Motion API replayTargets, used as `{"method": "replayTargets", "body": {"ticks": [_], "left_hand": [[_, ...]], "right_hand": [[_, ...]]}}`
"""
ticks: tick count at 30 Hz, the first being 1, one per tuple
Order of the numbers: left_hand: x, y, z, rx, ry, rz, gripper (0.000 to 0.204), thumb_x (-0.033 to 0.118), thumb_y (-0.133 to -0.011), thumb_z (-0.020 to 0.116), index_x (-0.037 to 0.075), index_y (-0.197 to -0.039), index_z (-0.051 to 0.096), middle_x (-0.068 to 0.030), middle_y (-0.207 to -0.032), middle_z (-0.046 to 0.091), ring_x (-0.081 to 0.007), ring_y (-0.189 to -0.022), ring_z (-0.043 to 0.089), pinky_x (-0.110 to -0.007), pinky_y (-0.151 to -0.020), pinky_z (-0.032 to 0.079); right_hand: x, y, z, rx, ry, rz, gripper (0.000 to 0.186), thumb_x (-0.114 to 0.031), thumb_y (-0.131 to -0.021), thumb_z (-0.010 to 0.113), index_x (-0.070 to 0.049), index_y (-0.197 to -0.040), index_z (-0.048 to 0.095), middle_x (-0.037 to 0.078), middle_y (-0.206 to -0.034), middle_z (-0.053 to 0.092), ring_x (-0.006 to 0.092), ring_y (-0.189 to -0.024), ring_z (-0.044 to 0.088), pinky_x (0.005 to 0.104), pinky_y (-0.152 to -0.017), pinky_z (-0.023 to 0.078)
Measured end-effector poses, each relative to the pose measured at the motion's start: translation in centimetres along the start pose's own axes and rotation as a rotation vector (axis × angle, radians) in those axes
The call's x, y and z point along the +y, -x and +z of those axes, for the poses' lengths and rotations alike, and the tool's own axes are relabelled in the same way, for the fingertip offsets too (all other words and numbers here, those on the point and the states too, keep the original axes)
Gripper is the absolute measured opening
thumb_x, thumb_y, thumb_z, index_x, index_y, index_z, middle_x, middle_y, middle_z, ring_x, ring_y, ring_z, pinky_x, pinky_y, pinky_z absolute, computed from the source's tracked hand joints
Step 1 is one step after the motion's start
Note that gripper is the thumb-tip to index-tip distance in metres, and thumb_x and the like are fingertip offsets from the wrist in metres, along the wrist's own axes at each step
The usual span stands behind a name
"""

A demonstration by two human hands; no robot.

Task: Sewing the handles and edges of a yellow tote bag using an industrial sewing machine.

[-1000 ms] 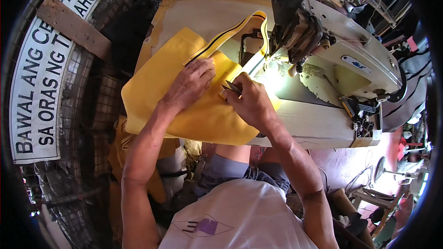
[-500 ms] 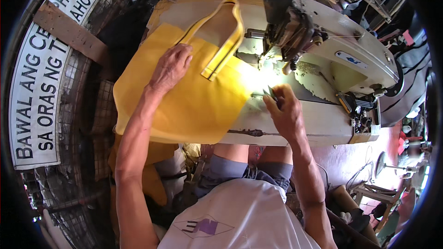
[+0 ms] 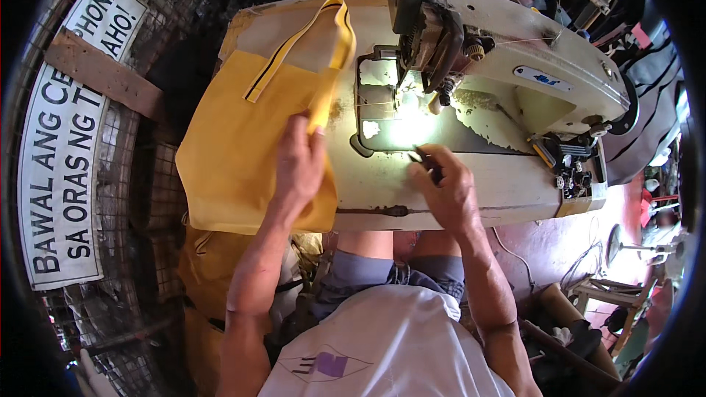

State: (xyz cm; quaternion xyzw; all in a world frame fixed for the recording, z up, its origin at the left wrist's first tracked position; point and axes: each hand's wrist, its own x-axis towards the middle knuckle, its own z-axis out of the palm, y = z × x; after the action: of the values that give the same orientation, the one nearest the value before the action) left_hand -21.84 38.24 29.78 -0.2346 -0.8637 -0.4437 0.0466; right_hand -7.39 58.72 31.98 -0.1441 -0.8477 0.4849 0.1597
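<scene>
A yellow bag panel lies at the left of the sewing machine's table, its lower edge hanging over the front. A looped yellow strap with a dark stripe stands up from its top. My left hand, slightly blurred, is closed on the strap's right leg at the panel's right edge. My right hand is closed around small dark thread snips, mostly hidden by the fingers, just in front of the lit needle area. The sewing machine has its needle and presser foot left of the arm, apart from the panel.
A bobbin winder sits at the table's right end. Wire mesh and a white sign with a brown board stand at the left. More yellow material hangs below the table. A fan stands at the right.
The yellow panel has moved left, away from the needle, uncovering the machine bed. My left hand has shifted from the panel's middle to its right edge; my right hand still holds the snips.
</scene>
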Motion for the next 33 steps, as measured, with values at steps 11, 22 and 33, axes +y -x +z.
{"method": "replayTargets", "body": {"ticks": [11, 22, 33], "left_hand": [[-1.6, 0.7, -3.0, 0.288, 0.827, -0.346, 0.047, 0.032, -0.099, 0.053, -0.002, -0.132, 0.048, -0.0092, -0.120, 0.056, -0.0159, -0.107, 0.052, -0.029, -0.093, 0.042], [-2.2, 0.7, -2.9, 0.334, 0.849, -0.311, 0.045, 0.030, -0.098, 0.053, -0.002, -0.128, 0.051, -0.0095, -0.120, 0.055, -0.0171, -0.110, 0.049, -0.030, -0.097, 0.039], [3.1, 1.0, -10.2, 0.417, 1.041, -0.290, 0.038, 0.030, -0.095, 0.053, 0.004, -0.122, 0.056, -0.0085, -0.113, 0.063, -0.0191, -0.099, 0.062, -0.031, -0.086, 0.050]], "right_hand": [[-6.9, -6.2, 8.6, -0.069, 0.457, -0.307, 0.021, -0.019, -0.089, 0.061, -0.002, -0.098, 0.052, 0.017, -0.089, 0.061, 0.0364, -0.074, 0.065, 0.0459, -0.062, 0.053], [-6.3, -9.8, 10.9, -0.101, 0.489, -0.299, 0.016, -0.013, -0.091, 0.052, 0.000, -0.099, 0.051, 0.020, -0.094, 0.063, 0.0367, -0.074, 0.067, 0.0443, -0.064, 0.054], [-7.7, -5.1, 10.2, 0.027, -0.193, -0.299, 0.026, -0.009, -0.086, 0.068, 0.001, -0.105, 0.053, 0.018, -0.086, 0.060, 0.0324, -0.071, 0.064, 0.0411, -0.060, 0.052]]}}
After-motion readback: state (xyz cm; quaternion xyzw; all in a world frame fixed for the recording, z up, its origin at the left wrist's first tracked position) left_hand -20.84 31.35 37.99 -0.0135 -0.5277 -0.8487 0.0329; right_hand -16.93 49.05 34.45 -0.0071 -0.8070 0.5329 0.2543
